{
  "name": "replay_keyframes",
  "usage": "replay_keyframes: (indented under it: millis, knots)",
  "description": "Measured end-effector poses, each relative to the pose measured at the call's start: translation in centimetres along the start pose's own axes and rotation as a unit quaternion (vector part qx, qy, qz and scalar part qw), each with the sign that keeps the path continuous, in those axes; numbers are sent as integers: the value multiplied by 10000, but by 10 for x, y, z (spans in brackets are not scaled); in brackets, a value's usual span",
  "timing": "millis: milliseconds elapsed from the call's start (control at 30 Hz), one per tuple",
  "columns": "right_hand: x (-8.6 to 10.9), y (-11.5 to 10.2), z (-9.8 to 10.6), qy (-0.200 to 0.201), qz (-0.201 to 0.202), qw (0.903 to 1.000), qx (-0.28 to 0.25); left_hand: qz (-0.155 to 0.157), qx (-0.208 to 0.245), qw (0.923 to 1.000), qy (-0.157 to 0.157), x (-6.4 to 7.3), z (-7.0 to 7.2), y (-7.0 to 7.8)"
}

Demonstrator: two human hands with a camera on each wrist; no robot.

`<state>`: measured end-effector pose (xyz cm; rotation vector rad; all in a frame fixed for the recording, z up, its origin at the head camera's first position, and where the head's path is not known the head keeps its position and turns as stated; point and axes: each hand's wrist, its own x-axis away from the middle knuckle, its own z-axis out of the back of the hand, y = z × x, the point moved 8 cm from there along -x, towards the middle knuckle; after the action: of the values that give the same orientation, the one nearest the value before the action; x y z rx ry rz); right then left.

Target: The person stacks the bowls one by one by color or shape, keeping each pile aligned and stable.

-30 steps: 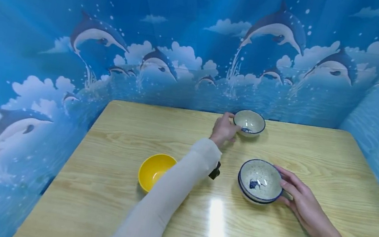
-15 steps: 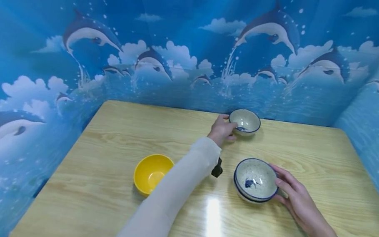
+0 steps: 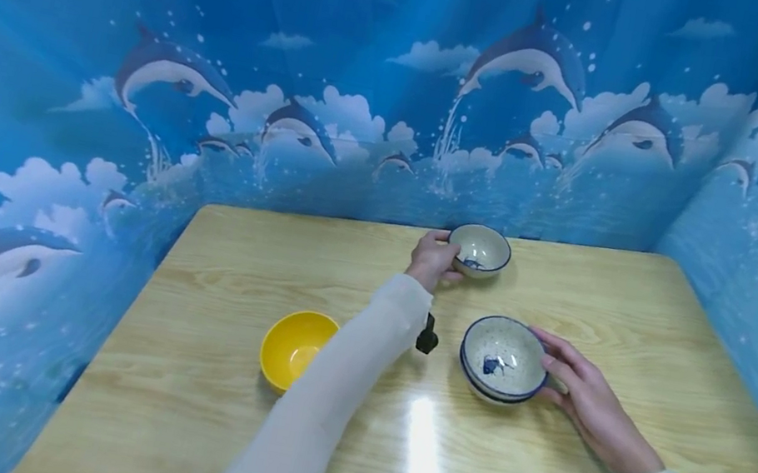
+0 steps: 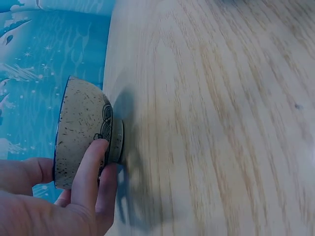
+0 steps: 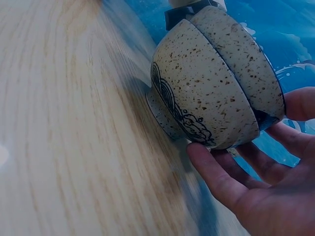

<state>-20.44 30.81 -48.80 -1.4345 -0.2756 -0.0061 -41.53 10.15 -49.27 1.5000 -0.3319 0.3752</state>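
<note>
At the back of the table my left hand grips a speckled grey bowl with a dark blue rim. Its thumb is at the rim and its fingers lie along the outer side, as the left wrist view shows. The foot of this bowl is close over the wood. Nearer to me, two matching bowls are stacked one inside the other, the upper one tilted slightly. My right hand holds this stack from the right, thumb at the upper rim, fingertips against the lower bowl.
A yellow bowl stands on the left of the wooden table, partly covered by my left sleeve. A blue dolphin-print curtain rises right behind the table's back edge and along both sides.
My left hand has brought the single bowl slightly nearer to me and to the stack. The right hand and the stacked bowls stay about where they were; the head view has shifted a little.
</note>
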Motion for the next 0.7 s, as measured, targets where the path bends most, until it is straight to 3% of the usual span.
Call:
replay_keyframes:
  millis: [267,467,700]
  knots:
    - [-1,0,0,-40,-19,10000,34,-106,-121,9998,-104,12,10,13]
    - [-2,-1,1,-40,-2,10000,23,-320,-169,9991,-208,31,18,29]
    - [-3,1,-1,-36,-41,10000,20,-461,-332,9973,-460,52,23,35]
